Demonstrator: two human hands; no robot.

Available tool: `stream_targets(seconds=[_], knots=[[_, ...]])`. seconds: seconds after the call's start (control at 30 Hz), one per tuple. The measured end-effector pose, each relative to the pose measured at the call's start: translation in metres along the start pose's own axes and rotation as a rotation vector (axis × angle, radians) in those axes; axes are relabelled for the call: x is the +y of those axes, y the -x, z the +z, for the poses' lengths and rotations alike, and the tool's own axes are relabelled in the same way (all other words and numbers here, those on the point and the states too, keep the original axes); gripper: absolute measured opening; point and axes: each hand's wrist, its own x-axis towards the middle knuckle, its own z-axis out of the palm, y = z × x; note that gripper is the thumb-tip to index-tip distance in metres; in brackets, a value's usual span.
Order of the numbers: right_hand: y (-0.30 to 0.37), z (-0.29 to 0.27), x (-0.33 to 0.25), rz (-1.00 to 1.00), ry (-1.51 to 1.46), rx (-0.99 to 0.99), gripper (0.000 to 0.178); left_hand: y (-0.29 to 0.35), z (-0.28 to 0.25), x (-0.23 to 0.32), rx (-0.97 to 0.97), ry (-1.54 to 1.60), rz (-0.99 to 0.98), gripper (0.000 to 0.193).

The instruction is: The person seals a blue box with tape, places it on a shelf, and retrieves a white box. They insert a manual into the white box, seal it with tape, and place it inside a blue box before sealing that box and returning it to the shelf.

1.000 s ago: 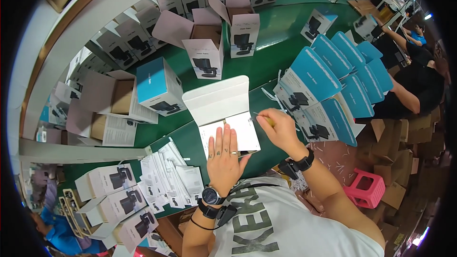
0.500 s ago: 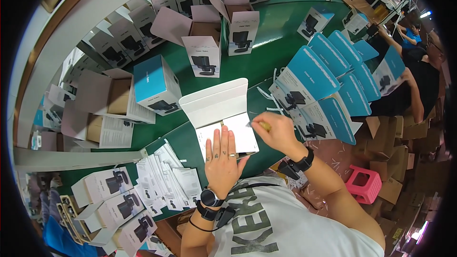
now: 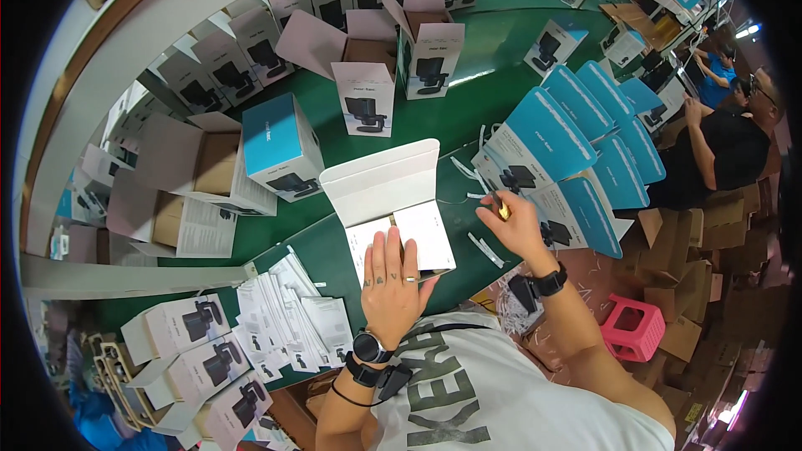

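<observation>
A white carton (image 3: 380, 171) lies before me with its flap raised and white sheets or panels (image 3: 424, 230) inside. My left hand (image 3: 391, 271) rests flat on this white surface, fingers stretched out and side by side. To the right of the carton, above the green table, my right hand (image 3: 514, 225) is closed round a small yellow-and-dark tool (image 3: 503, 210), whose kind I cannot make out. White strips (image 3: 486, 250) lie on the table just below that hand.
Blue-topped cartons (image 3: 555, 134) stand in rows to the right. Open cartons (image 3: 365, 92) and a closed blue-and-white box (image 3: 282, 146) are beyond and left. Folded leaflets (image 3: 288, 309) are piled at near left. A pink stool (image 3: 632, 327) and a co-worker (image 3: 727, 146) are at right.
My right hand has moved right, away from the carton, with the small tool still in it. White strips now show where that hand was. My left hand has stayed in place.
</observation>
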Motion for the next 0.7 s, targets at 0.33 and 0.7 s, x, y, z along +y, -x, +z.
stream_targets(seconds=[0.33,0.7], knots=[[-0.012,0.027,-0.037,-0.117,0.154,-0.115,0.030,0.001,0.005,-0.002,0.022,-0.011,0.048,0.074],[0.005,0.014,-0.039,-0.147,0.363,-0.050,0.021,-0.001,0.006,-0.001,0.021,-0.014,0.040,0.074]])
